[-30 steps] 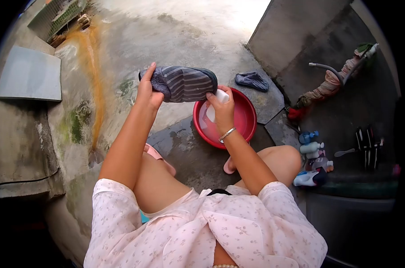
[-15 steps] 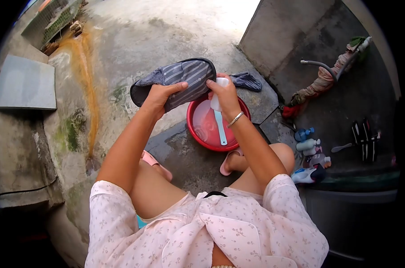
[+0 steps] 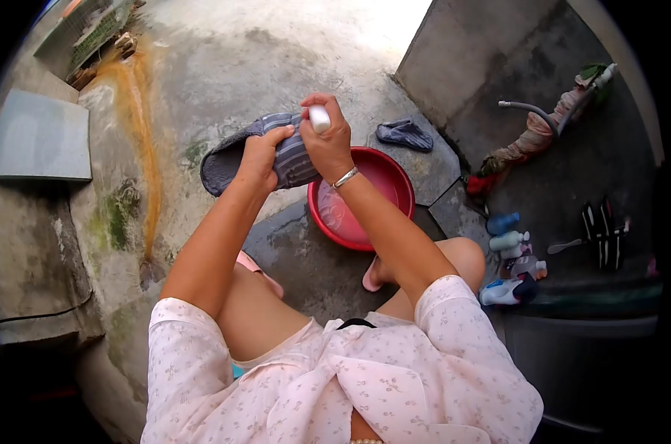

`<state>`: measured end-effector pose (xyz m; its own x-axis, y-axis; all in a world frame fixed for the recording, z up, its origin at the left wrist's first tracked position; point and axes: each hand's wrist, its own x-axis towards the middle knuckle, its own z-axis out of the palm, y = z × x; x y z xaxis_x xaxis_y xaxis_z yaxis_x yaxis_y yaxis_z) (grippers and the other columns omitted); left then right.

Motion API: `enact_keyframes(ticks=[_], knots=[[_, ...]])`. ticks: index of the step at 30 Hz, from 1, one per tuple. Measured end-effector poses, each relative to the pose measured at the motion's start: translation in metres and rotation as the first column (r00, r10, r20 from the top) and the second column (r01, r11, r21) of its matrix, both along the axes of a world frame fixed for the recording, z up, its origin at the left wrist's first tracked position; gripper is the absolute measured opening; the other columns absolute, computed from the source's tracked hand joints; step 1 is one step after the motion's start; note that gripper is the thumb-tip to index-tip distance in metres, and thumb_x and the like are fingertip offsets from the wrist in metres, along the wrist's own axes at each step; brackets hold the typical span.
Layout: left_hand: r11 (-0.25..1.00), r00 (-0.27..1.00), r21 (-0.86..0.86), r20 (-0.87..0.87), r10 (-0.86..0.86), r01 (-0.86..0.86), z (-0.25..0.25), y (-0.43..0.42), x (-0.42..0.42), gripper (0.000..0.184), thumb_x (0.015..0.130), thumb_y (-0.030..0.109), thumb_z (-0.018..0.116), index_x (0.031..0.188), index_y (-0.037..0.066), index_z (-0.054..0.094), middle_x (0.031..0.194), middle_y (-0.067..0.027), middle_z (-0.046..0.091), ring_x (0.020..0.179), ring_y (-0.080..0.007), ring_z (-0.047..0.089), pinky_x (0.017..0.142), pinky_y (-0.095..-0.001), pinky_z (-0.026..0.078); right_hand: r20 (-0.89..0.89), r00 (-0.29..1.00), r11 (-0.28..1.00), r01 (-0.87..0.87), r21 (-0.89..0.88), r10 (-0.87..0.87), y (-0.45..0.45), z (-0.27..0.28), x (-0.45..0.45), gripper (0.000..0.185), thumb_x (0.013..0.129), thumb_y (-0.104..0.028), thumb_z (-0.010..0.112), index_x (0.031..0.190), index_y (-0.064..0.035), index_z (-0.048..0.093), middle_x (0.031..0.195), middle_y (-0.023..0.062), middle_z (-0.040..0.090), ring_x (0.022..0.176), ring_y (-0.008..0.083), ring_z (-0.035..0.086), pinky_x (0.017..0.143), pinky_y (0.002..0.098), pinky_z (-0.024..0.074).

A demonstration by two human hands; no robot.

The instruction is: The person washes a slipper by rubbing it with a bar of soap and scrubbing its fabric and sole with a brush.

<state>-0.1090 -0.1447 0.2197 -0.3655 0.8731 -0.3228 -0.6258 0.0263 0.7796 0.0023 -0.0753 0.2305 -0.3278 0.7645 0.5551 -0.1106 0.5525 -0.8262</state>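
1. Right hand (image 3: 326, 140) has slid left and up onto the striped slipper (image 3: 292, 155), which has shifted left too.
2. Its grip is curled around a white object (image 3: 319, 119), forearm angled across the red basin (image 3: 405, 177).
3. Left hand (image 3: 258, 159) is clamped on the slipper, thumb over the top, opening tipped toward the left.
4. Basin's on wet concrete floor (image 3: 287, 233), second slipper (image 3: 404, 136) just beyond, bottles (image 3: 507, 240) off right near a dark wall.
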Motion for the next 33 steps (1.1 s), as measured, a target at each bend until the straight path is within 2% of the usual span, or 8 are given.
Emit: enact_keyframes(ticks=[6,11,13,17,20,23,31,33], knots=[[0.998,0.998,-0.062,-0.056,0.013,-0.016,0.008,-0.016,-0.010,0.035,0.086,0.025,0.072,0.107,-0.002,0.064,0.097,-0.0139,0.068,0.082,-0.0224,0.067,0.073,-0.0343,0.055,-0.313,0.916,0.879,-0.351,-0.324,0.250,-0.003,0.010,0.010,0.034,0.079,0.010,0.059,0.107,-0.0091,0.056,0.091,0.0007,0.059,0.083,0.0091,0.058,0.073,0.0230,0.0492],[0.998,0.996,-0.020,0.057,0.066,-0.065,-0.002,-0.006,0.003,0.038,0.089,0.027,0.069,0.112,-0.002,0.062,0.101,-0.0155,0.068,0.086,-0.0234,0.067,0.074,-0.0354,0.055,0.059,0.992,0.994,0.109,0.011,-0.109,0.005,0.006,-0.016,0.029,0.081,0.003,0.059,0.107,-0.0087,0.056,0.088,0.0015,0.061,0.081,0.0084,0.058,0.069,0.0238,0.0483],[0.995,0.988,-0.015,0.117,0.101,-0.100,-0.004,-0.007,0.005,0.037,0.090,0.027,0.067,0.113,-0.002,0.061,0.104,-0.0150,0.067,0.086,-0.0226,0.067,0.074,-0.0355,0.055,-0.172,0.985,0.937,-0.053,-0.345,-0.007,-0.005,0.011,-0.032,0.029,0.081,0.003,0.058,0.106,-0.0093,0.057,0.087,0.0023,0.061,0.080,0.0099,0.059,0.070,0.0250,0.0485],[0.980,0.971,0.164,0.227,0.073,-0.112,-0.004,-0.006,-0.001,0.041,0.099,0.037,0.048,0.124,0.006,0.055,0.116,-0.0088,0.064,0.100,-0.0195,0.064,0.081,-0.0359,0.054,-0.277,0.936,0.903,-0.300,-0.309,0.216,-0.034,0.025,-0.056,0.031,0.079,0.005,0.057,0.107,-0.0094,0.056,0.087,0.0037,0.060,0.080,0.0124,0.060,0.073,0.0261,0.0489],[0.987,0.978,0.124,0.191,0.079,-0.104,0.014,-0.015,0.006,0.038,0.100,0.038,0.046,0.121,0.008,0.056,0.117,-0.0086,0.064,0.102,-0.0204,0.064,0.083,-0.0362,0.053,0.109,0.988,0.971,-0.131,0.201,0.110,-0.021,0.025,-0.058,0.036,0.075,0.005,0.056,0.109,-0.0077,0.055,0.094,0.0084,0.062,0.087,0.0234,0.064,0.081,0.0319,0.0505],[0.991,0.976,0.097,0.204,0.075,-0.097,0.005,-0.019,0.005,0.034,0.099,0.037,0.049,0.115,0.009,0.060,0.112,-0.0088,0.066,0.099,-0.0217,0.066,0.086,-0.0355,0.052,0.258,0.960,0.944,0.015,0.331,-0.106,0.021,0.024,-0.038,0.033,0.075,0.002,0.054,0.106,-0.0088,0.055,0.107,0.0132,0.062,0.097,0.0375,0.061,0.085,0.0434,0.0497],[0.985,0.981,0.029,0.098,0.166,-0.169,-0.004,-0.012,0.005,0.040,0.096,0.040,0.055,0.111,0.004,0.061,0.104,-0.0107,0.067,0.090,-0.0215,0.067,0.082,-0.0358,0.053,0.108,0.994,1.000,-0.023,0.019,0.021,-0.001,0.017,-0.041,0.031,0.077,0.001,0.058,0.106,-0.0100,0.057,0.085,0.0059,0.061,0.080,0.0167,0.062,0.074,0.0307,0.0498],[0.981,0.977,0.017,0.092,0.193,-0.196,0.001,-0.012,0.005,0.036,0.096,0.039,0.055,0.113,0.007,0.060,0.106,-0.0090,0.068,0.094,-0.0208,0.067,0.085,-0.0353,0.052,0.119,0.980,0.986,-0.162,0.031,0.157,-0.023,0.019,-0.041,0.031,0.077,0.002,0.058,0.106,-0.0094,0.057,0.090,0.0077,0.063,0.086,0.0219,0.064,0.078,0.0325,0.0502]])
